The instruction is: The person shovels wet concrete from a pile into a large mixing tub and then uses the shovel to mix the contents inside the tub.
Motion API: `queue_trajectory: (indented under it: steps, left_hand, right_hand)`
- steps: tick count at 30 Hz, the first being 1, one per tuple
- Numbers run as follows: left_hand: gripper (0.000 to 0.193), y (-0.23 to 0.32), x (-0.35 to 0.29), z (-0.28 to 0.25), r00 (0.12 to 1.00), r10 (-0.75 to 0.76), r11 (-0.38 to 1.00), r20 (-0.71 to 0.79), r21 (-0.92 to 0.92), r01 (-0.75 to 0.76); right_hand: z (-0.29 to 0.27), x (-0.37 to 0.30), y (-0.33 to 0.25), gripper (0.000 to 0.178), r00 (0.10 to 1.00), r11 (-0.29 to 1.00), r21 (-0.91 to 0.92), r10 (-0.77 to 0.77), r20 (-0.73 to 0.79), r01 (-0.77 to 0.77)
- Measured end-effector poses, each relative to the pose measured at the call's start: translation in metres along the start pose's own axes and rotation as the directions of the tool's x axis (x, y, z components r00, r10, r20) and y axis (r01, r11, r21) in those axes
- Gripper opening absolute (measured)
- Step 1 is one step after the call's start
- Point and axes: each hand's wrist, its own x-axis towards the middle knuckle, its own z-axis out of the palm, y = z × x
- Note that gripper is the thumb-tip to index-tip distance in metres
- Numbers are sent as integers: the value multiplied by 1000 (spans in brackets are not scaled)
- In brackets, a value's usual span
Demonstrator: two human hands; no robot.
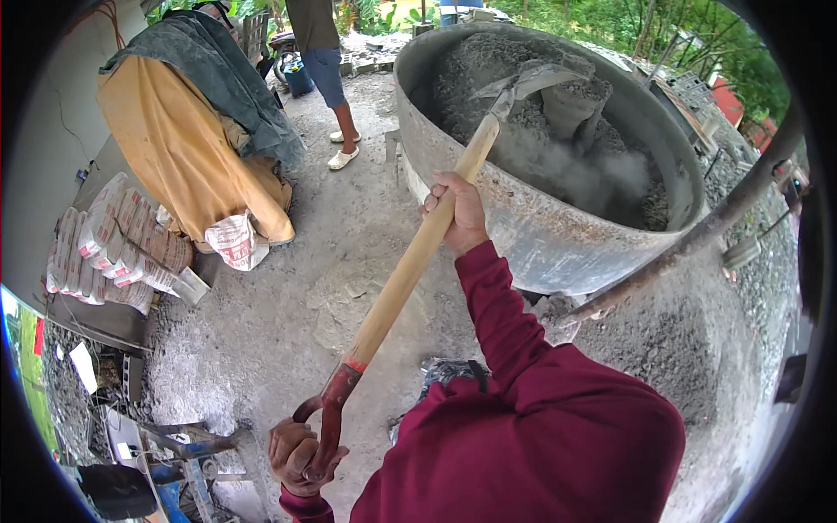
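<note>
The shovel (397, 286) extends over the drum (558, 240), with stacked bags (113, 240) left of both.

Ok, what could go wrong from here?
Dust clouding inside the round metal tub may drift into the person's eyes. The shovel, gripped bare by the left hand and right hand, reaches in over the tub and might knock against it, jarring the grip.

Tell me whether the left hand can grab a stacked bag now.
Probably not: the left hand is closed on the shovel's red handle, and the stacked bags look out of reach across the floor.
</note>
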Motion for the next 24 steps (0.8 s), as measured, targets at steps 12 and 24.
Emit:
queue_trajectory:
  steps: [12, 24]
  left_hand:
    - [24, -37, -137, 8, 936, -229, 973, -268, -84, 214]
    - [61, -11, -355, 29, 89, -982, -122, 164, -926, 356]
  right_hand:
    - [-12, -75, 59, 25, 1000, 989, -144, 23, -17, -25]
    - [39, -122, 234, 19, 985, 782, -603, 168, -39, -157]
